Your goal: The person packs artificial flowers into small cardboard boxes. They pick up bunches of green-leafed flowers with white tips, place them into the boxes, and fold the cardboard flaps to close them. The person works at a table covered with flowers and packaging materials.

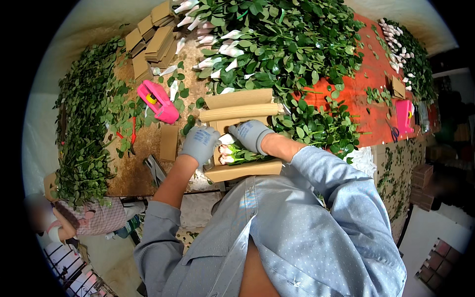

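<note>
My left hand (200, 144), in a grey glove with blue print, is at the left end of an unfolded corrugated cardboard wrap (243, 170), its fingers curled; what they hold is hidden. Pale pink roses (226, 154) with leafy stems lie on the wrap, between both hands. My right hand (250, 135), gloved alike, rests palm down over the stems, beside a white-sleeved bud (227, 139). Its fingertips are bent over the cardboard, and its grip is hidden. A rolled corrugated edge (239, 112) runs along the wrap's far side.
A pink tape dispenser (159, 102), red-handled pruning shears (133, 134) and a cardboard piece (169, 143) lie left. Cardboard stacks (160, 42) stand behind. Rose stems (282, 48) pile up beyond and right. Another pink dispenser (403, 116) and scissors (393, 133) lie far right. A co-worker (61, 224) is lower left.
</note>
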The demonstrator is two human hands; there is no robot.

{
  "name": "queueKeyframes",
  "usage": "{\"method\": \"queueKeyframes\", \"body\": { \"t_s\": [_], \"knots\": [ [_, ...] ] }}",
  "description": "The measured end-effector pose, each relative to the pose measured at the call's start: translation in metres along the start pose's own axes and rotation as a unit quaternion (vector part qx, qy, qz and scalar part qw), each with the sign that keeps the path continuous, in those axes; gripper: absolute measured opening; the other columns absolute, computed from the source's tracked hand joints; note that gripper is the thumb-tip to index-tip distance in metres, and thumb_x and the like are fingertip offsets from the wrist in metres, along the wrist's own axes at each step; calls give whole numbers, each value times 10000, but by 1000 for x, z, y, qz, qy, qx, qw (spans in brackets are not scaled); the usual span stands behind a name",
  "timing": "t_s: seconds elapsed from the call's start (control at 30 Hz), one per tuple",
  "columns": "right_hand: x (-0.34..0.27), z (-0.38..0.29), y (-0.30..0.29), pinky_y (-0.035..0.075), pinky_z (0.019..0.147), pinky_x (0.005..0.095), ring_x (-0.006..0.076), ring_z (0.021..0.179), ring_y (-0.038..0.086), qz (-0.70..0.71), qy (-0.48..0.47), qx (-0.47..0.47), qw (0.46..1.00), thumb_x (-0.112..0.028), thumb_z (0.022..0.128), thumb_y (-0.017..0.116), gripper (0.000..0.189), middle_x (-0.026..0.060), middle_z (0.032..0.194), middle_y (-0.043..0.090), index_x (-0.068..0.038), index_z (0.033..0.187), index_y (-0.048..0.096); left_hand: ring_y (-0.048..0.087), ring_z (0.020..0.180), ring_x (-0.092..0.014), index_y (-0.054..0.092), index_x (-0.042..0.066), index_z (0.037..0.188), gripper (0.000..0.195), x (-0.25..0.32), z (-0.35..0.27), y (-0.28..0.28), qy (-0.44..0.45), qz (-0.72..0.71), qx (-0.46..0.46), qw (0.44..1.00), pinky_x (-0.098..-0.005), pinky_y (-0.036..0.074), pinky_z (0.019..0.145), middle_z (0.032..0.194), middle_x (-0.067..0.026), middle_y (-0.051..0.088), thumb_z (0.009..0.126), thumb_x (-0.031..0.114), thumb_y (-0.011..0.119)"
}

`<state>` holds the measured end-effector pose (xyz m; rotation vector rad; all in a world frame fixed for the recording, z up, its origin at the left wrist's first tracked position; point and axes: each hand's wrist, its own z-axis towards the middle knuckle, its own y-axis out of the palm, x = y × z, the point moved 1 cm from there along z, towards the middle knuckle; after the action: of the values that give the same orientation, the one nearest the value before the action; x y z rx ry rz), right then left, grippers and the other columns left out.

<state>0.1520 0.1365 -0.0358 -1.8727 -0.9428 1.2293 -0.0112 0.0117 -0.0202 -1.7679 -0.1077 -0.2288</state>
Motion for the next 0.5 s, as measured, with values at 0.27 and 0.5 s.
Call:
{"method": "queueKeyframes", "body": {
  "t_s": [0.27,0.5],
  "knots": [
    [2,4,8,534,812,469,386,952,680,-7,-1,-13,1000,-167,959,504,287,204,1068,688,-76,1229,538,644,941,-293,682,120,919,95,-8,-6,-16,-23,41,-72,996,-434,465,857,948,-85,674,891,153,597],
    [-3,0,2,553,783,467,374,940,701,-41,4,-2,999,-129,928,523,232,197,1022,710,-70,1146,578,629,1076,-334,668,59,1070,327,-16,-21,-53,-220,5,-194,956,-464,465,948,1127,-143,663,877,317,617]
  ]
}}
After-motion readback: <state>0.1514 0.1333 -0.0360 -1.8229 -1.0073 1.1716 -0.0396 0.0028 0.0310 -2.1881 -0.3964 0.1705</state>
